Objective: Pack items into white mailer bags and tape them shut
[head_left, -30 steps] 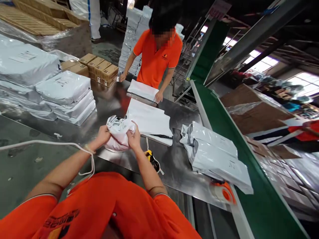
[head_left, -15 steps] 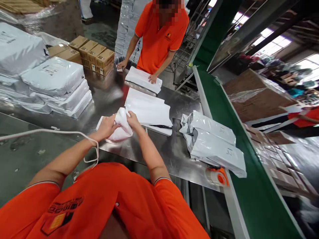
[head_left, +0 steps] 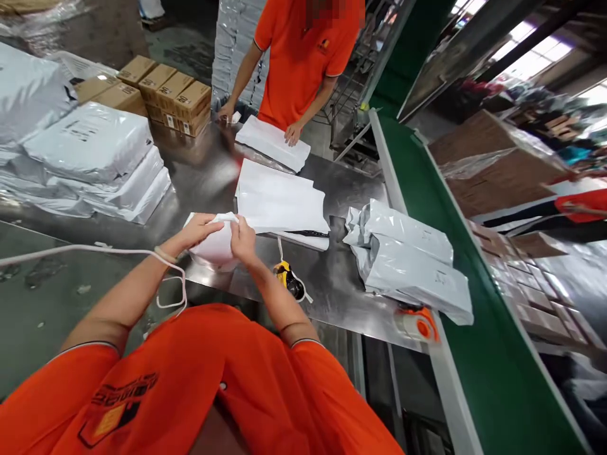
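Near the lower edge of the steel table (head_left: 341, 306), left of the frame's centre, a white plastic bag (head_left: 215, 246) is held between two hands. The left hand (head_left: 202, 230) grips its upper left part, fingers stretched over the top; the right hand (head_left: 243, 239) is closed around its upper right corner. What the bag contains cannot be told.

Just right of the hands, mid-frame, lies a pile of flat white mailing bags (head_left: 279, 199), and below it a yellow-and-black handheld tool (head_left: 288, 278) with a white cord. At centre right, filled grey-white parcels (head_left: 412, 268) reach from the table over the green conveyor belt (head_left: 488, 360), with an orange tape dispenser (head_left: 422, 324) just below.

At upper centre, a co-worker in an orange shirt (head_left: 298, 76) rests a hand on another white bag (head_left: 272, 142). Brown cartons (head_left: 173, 95) and stacked white packages (head_left: 90, 142) fill the upper left.
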Available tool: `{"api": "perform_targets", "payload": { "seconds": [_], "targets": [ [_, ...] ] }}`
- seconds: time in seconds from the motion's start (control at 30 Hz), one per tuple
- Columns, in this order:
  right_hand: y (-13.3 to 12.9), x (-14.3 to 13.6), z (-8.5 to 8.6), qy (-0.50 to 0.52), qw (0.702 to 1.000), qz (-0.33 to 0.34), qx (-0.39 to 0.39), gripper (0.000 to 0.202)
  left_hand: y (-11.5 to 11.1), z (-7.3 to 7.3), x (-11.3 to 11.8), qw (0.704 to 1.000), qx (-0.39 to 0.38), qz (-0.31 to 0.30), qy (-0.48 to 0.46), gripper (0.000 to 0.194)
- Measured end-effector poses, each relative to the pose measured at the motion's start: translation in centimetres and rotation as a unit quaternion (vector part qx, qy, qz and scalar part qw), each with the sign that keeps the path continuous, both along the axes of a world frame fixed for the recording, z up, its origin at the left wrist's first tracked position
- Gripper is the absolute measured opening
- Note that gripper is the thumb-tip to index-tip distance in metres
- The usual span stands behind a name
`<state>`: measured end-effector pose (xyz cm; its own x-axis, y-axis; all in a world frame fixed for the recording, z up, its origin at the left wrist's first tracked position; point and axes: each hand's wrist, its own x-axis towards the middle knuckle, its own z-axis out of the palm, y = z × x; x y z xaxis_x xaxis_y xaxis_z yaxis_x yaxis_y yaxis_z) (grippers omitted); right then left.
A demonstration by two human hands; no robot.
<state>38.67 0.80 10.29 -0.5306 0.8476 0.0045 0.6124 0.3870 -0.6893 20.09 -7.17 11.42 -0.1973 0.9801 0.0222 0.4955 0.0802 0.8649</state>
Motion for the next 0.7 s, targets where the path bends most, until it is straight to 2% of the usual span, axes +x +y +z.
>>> {"api": "perform_targets", "payload": {
  "seconds": [0.1, 0.17, 0.23, 0.3, 0.37, 0.43, 0.5, 0.53, 0.6, 0.63, 0.7],
  "targets": [
    [1.5, -0.3, 2.2, -0.051, 0.997, -0.008, -0.05, 0.034, -2.3, 1.4, -0.6, 0.981, 0.058, 0.087, 0.163, 0.09],
    [2.0, -0.5, 3.1, -0.084, 0.995, 0.002, -0.06, 0.032, -3.8, 1.6, 0.0, 0.951, 0.075, 0.117, 0.278, 0.097],
    [2.3, -1.0, 3.6, -0.113, 0.991, 0.023, -0.064, 0.029, -4.5, 0.9, 1.4, 0.939, 0.054, 0.062, 0.335, 0.081],
    [2.6, -1.6, 3.7, -0.129, 0.988, 0.053, -0.068, 0.023, -4.2, -0.2, 2.7, 0.936, 0.027, 0.007, 0.352, 0.065],
    [3.4, -1.6, 3.6, -0.102, 0.986, 0.105, -0.081, 0.024, -3.2, -1.1, 3.2, 0.934, 0.004, -0.011, 0.358, 0.052],
    [4.5, -0.5, 3.5, -0.042, 0.983, 0.155, -0.091, 0.026, -2.0, -1.3, 2.9, 0.935, -0.021, -0.02, 0.354, 0.045],
    [5.4, 1.7, 3.0, 0.028, 0.99, 0.134, -0.032, 0.026, -1.1, -1.1, 2.0, 0.94, -0.042, -0.032, 0.338, 0.043],
    [5.6, 3.0, 2.6, 0.057, 0.994, 0.088, 0.028, 0.027, -0.8, -0.9, 1.7, 0.942, -0.048, -0.039, 0.329, 0.043],
    [5.2, 5.3, 1.1, 0.1, 0.983, -0.008, 0.152, 0.032, -0.5, -0.4, 1.2, 0.947, -0.056, -0.048, 0.311, 0.045],
    [4.7, 6.1, 0.2, 0.109, 0.976, -0.026, 0.189, 0.035, -0.4, -0.3, 1.1, 0.95, -0.059, -0.05, 0.303, 0.046],
    [3.1, 6.4, -1.7, 0.099, 0.975, 0.008, 0.198, 0.039, -0.2, -0.1, 1.2, 0.955, -0.066, -0.047, 0.287, 0.05]
  ]
}}
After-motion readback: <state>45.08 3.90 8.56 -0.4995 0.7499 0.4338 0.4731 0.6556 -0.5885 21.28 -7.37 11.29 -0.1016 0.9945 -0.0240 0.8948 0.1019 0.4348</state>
